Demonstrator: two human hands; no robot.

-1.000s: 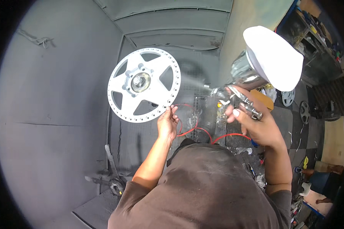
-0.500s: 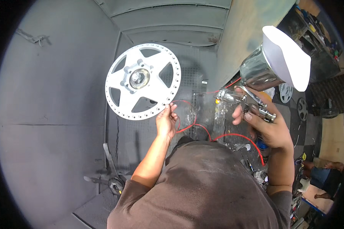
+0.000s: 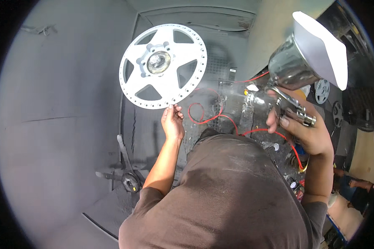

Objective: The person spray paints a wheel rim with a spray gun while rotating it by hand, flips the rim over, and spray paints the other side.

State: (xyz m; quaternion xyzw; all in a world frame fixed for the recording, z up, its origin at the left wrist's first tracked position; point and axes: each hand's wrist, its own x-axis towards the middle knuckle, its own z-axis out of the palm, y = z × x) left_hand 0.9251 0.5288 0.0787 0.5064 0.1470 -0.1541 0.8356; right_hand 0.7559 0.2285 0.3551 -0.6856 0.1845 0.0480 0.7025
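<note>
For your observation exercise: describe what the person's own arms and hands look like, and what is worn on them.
Both forearms are bare and both hands ungloved: the left hand and the right hand show no gloves or rings, and no watch shows. Short brown sleeves of a dust-streaked T-shirt end above the elbows. The right hand's fingernails look pale.

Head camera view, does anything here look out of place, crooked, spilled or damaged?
Nothing looks damaged or spilled. The white wheel rim hangs tilted, steadied at its lower edge by the left hand. The right hand holds the spray gun. A red hose loops loosely below.
</note>
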